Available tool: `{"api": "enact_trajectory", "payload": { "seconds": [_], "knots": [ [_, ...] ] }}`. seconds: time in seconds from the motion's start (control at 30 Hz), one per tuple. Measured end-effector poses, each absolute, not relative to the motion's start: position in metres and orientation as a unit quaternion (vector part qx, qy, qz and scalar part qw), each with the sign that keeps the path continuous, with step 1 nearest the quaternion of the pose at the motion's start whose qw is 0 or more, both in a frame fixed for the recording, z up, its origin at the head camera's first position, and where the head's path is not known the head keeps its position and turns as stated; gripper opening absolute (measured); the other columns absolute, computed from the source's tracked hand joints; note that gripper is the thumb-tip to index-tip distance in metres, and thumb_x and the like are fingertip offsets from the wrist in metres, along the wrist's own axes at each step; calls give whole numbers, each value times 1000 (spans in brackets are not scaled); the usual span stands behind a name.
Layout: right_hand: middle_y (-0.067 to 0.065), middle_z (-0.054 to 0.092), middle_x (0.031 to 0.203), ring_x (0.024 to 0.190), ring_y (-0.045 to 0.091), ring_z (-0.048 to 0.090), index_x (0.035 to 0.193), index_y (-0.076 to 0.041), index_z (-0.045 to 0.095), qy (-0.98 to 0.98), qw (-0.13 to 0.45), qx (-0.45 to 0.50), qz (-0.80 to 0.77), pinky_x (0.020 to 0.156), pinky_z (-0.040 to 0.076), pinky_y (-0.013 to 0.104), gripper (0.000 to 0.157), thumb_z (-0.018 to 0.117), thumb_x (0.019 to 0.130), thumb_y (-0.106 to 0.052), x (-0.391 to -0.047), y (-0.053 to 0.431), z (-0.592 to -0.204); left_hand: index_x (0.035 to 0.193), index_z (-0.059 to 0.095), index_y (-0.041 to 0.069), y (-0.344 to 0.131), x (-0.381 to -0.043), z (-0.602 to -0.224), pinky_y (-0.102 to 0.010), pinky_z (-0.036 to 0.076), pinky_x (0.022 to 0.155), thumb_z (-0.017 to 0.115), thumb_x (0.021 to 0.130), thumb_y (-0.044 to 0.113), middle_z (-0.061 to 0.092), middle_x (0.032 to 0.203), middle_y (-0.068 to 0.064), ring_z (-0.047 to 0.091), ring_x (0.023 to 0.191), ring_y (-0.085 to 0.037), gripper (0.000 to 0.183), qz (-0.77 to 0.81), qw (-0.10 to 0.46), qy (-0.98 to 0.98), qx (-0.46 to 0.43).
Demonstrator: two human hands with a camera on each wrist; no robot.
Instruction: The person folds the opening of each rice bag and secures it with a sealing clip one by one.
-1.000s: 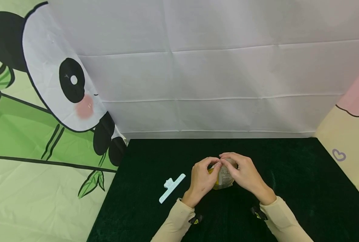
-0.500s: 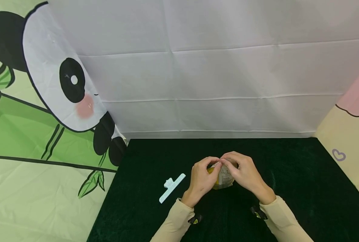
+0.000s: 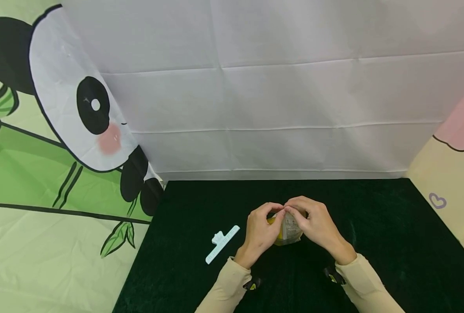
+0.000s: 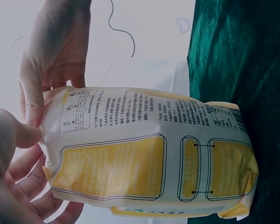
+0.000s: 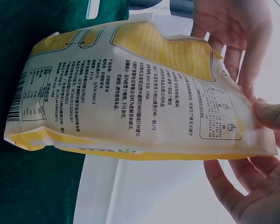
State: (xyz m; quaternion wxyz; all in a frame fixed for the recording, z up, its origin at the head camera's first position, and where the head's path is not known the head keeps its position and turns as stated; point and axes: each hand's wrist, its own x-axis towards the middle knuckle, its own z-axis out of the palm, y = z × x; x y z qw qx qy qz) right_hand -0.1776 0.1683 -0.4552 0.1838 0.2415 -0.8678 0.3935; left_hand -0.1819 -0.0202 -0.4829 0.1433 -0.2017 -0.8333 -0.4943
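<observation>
A yellow and white food bag with printed text (image 3: pixel 290 229) stands upright on the dark table between both hands. Thumb and fingers of my left hand (image 3: pixel 261 230) pinch its top edge on the left side. On the right side, my right hand (image 3: pixel 319 222) pinches that same edge, fingertips close to those of the left. In the left wrist view the bag's printed panel (image 4: pixel 112 165) faces the camera, and the bag looks full. To the left of the left hand lies a pale blue bag clip (image 3: pixel 222 244), touched by neither hand.
Dark green cloth covers the table (image 3: pixel 185 204). Behind it hangs a white sheet (image 3: pixel 275 100), with a panda-print cloth (image 3: pixel 67 108) at the left and a cream and pink one (image 3: pixel 447 187) at the right.
</observation>
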Motion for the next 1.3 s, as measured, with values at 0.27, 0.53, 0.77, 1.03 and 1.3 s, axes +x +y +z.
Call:
{"api": "enact_trajectory", "payload": {
  "seconds": [0.27,0.53,0.77,1.03,1.3],
  "knots": [
    [3,78,107,76,5,59,106,-11,79,-870,173,243,392,67,56,25,11,71,102,-6,-178,168,-452,111,77,11,-20,-183,-482,-31,62,91,66,107,23,80,111,-5,75,105,-19,17,-492,152,-832,-206],
    [4,78,108,76,4,59,106,-12,79,-870,176,247,388,66,55,25,8,73,101,-11,-178,167,-451,110,77,11,-20,-184,-482,-30,61,90,67,107,21,80,110,-4,75,104,-18,15,-494,151,-831,-207],
    [5,79,112,81,7,65,107,-10,79,-867,188,248,388,69,58,26,11,72,101,-6,-178,166,-453,114,78,11,-21,-182,-482,-32,63,91,67,107,23,80,114,-4,75,107,-18,18,-505,142,-827,-202],
    [4,78,110,80,6,64,107,-10,79,-869,188,248,385,69,58,25,11,71,100,-5,-179,167,-455,116,78,13,-25,-181,-484,-33,63,91,65,108,28,79,116,-3,74,110,-18,22,-495,130,-836,-197],
    [3,77,105,72,3,55,105,-11,78,-869,181,247,390,63,54,24,11,72,100,-4,-179,166,-454,113,80,12,-25,-183,-484,-27,60,86,68,106,24,80,110,-3,75,105,-17,18,-481,140,-842,-198]
  ]
}}
